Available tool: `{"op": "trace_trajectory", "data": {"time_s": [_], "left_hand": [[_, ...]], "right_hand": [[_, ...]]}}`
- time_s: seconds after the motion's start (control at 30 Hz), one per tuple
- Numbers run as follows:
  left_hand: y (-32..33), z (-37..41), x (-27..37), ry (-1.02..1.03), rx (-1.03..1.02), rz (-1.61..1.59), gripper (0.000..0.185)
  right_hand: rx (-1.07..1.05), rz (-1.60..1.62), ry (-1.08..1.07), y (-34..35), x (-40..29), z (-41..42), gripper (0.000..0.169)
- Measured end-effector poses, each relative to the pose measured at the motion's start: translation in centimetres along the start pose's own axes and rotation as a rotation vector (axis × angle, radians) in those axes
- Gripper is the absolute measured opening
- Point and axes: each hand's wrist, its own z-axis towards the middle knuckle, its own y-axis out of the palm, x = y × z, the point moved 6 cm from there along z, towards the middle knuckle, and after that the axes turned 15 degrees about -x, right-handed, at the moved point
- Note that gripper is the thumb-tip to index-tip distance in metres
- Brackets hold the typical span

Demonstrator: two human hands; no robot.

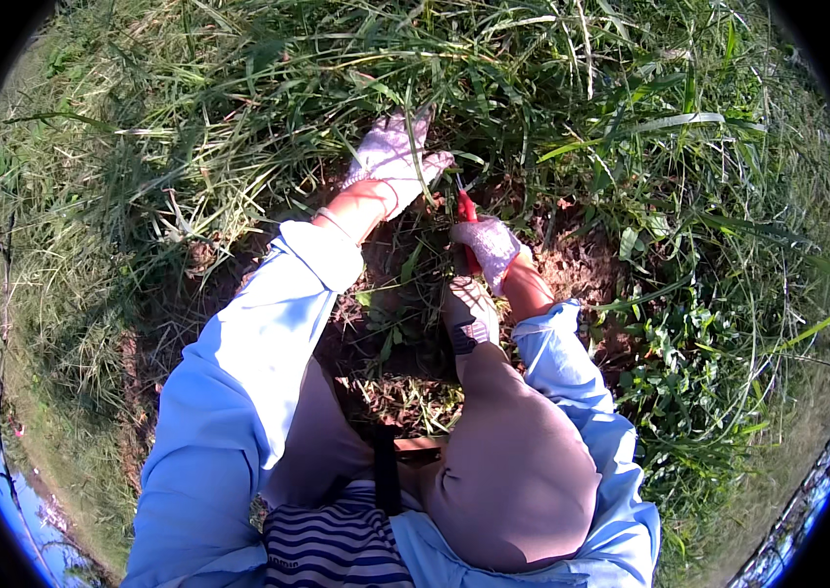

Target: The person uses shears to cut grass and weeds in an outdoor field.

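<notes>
My left hand [394, 160], in a pale knit glove, reaches into the long grass [356, 88] ahead of me. Its thumb points right, apart from the fingers, and grass blades cross the glove. Whether any stems are between the fingers cannot be told. To its right and nearer to me, my right hand [490, 246], gloved alike, is closed around a red-handled hand tool [467, 209]. The tool's narrow metal tip points away from me, towards the grass by my left thumb. My palm hides part of the handle.
Brown soil with cut or dry grass [577, 257] shows under the right hand. My shoe [470, 312] stands just behind that hand, with my bent knee [510, 441] close by. Low leafy plants [687, 345] grow at right. A thin dark branch [5, 294] rises at far left.
</notes>
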Motion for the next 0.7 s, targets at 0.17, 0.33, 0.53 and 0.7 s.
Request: {"op": "trace_trajectory", "data": {"time_s": [0.17,0.33,0.53,0.7], "left_hand": [[5.5,2.7,-2.2,0.119,-0.153,-1.152,0.056],[7.4,2.3,0.0,-0.071,-0.289,-1.127,0.068],[7.6,0.4,2.1,-0.092,-0.228,-1.696,0.054],[9.2,1.7,0.2,-0.132,-0.335,-1.516,0.066]], "right_hand": [[-0.053,0.071,0.001,-0.1,3.0,2.4,0.034],[-0.014,-0.002,0.009,0.1,2.7,1.7,0.032],[-0.059,0.061,0.015,0.6,2.8,1.5,0.025],[-0.038,-0.009,-0.094,0.1,2.6,1.7,0.023]]}}
